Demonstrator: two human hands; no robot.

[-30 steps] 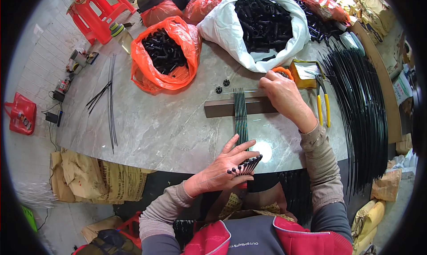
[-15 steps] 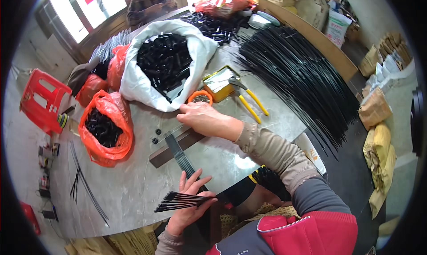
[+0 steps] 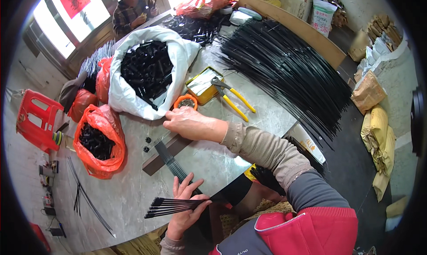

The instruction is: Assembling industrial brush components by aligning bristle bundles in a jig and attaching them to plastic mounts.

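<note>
My left hand point(image 3: 183, 212) holds a fanned bundle of thin black rods point(image 3: 171, 206) near the table's front edge, its fingers partly spread around them. More thin black rods point(image 3: 171, 159) lie side by side over a brown bar point(image 3: 153, 164), running toward that hand. My right hand point(image 3: 191, 123) is closed, fingertips pinched together by the lower edge of a white sack point(image 3: 153, 113); whatever they hold is hidden. Just beyond it stands an orange bowl point(image 3: 192, 97) of small dark bits. Two small black pieces point(image 3: 147, 144) lie on the table left of the bar.
Black tubular parts fill the white sack and a red plastic bag point(image 3: 118, 155). Yellow-handled pliers point(image 3: 235, 104) lean on a yellow box point(image 3: 205, 91). A large pile of black rods point(image 3: 289, 72) covers the right side. A red stool point(image 3: 38, 121) stands left; another person point(image 3: 129, 15) sits beyond.
The view has shifted slightly, bringing more of the far person into sight. Both hands keep nearly the same places on the table, the left still holding the rods.
</note>
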